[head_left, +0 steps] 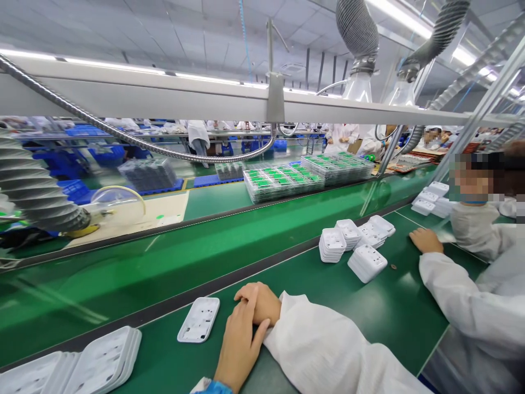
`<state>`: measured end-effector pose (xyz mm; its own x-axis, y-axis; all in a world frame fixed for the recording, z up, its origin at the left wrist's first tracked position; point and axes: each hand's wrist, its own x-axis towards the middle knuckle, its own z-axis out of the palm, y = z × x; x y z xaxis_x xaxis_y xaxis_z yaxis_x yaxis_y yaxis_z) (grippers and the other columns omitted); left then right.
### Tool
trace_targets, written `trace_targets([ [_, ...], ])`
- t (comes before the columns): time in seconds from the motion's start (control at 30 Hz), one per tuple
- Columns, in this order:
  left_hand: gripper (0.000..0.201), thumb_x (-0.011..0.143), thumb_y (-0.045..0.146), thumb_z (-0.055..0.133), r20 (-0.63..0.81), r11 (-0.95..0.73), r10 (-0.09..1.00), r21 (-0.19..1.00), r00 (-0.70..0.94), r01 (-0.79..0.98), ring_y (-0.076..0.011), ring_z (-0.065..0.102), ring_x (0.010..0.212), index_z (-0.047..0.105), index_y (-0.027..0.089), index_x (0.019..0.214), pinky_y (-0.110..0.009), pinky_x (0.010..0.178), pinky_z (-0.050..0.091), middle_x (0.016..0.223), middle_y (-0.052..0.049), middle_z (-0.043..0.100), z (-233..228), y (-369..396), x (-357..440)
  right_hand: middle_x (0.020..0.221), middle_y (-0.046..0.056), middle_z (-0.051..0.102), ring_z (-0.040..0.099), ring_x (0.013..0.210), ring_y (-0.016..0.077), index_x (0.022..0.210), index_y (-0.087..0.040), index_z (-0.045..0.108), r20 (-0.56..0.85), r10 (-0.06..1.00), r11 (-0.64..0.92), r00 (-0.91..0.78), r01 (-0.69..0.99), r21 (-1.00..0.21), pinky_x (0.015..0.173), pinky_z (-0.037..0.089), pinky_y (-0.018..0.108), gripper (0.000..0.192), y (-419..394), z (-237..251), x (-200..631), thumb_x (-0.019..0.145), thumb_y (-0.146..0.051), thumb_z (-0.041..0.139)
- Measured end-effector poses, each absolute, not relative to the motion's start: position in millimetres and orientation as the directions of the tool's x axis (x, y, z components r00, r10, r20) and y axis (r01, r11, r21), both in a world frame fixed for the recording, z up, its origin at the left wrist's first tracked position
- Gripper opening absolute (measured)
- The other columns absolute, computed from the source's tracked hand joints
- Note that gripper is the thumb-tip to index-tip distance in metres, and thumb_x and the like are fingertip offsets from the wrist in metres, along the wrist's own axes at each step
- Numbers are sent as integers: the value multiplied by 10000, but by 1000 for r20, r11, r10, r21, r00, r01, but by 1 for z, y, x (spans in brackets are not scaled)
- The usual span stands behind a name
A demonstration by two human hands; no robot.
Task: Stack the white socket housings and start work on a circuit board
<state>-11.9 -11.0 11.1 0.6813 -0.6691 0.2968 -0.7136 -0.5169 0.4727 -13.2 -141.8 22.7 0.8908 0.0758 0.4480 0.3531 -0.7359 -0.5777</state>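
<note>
Using the single white cover as your reference, find it lying flat on the green work surface, its recessed face with small holes and dark slots turned upward. Your left hand is just to the right of the single white cover, apart from it, with fingers extended loosely across your right hand; the left grip is relaxed and open. Your right hand lies beneath, fingers pointing toward the single white cover's side; its palm is hidden, so you cannot tell whether it is closed. Your white sleeve runs rightward, away from the single white cover. To the left of the single white cover and nearer to you, a leaning stack of white covers stands near the belt edge. Beyond the single white cover runs the green conveyor belt, bordered by a dark strip. Well to the right of the single white cover and farther from you, further stacks of white covers sit beside a co-worker's hand. Across the belt from the single white cover, clear trays bearing green parts are piled up.
</note>
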Motion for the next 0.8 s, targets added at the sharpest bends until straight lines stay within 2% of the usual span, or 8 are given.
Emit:
trace_targets([
  [0.13,668,897,377,434,295,-522,-663,476,688,-707,-263,538,1071,97,270,1463,-444,859,458,1226,-108,537,13,-12,-13,953,0,694,630,909,117,993,-247,610,412,59,-726,909,323,-607,825,464,250,203,-141,20,-13,815,-173,546],
  [0.33,658,899,377,433,318,-515,-675,443,665,-734,-271,521,1113,115,256,1462,-457,880,446,1263,-127,516,12,-12,-11,920,6,698,630,892,113,961,-232,628,431,52,-727,901,330,-602,792,462,240,158,-141,15,-9,840,-217,528],
  [0.53,649,896,383,428,313,-518,-664,462,679,-720,-272,557,1054,131,259,1460,-455,845,466,1204,-112,559,13,-12,-11,910,28,698,643,890,146,964,-213,627,420,42,-707,907,324,-629,785,469,271,166,-140,21,-11,804,-203,582],
  [0.7,647,899,396,419,315,-521,-672,442,670,-730,-270,541,1079,129,254,1459,-465,868,457,1237,-124,534,11,-11,-9,933,-5,698,644,907,137,992,-269,612,383,41,-718,923,294,-631,819,474,268,235,-141,24,-13,778,-177,577],
  [0.8,652,893,394,431,324,-511,-677,440,661,-738,-276,515,1123,139,253,1458,-466,888,451,1274,-123,512,9,-11,-8,932,-6,699,646,899,132,1019,-304,601,422,64,-723,904,333,-605,790,496,267,272,-142,22,-12,777,-185,562],
])
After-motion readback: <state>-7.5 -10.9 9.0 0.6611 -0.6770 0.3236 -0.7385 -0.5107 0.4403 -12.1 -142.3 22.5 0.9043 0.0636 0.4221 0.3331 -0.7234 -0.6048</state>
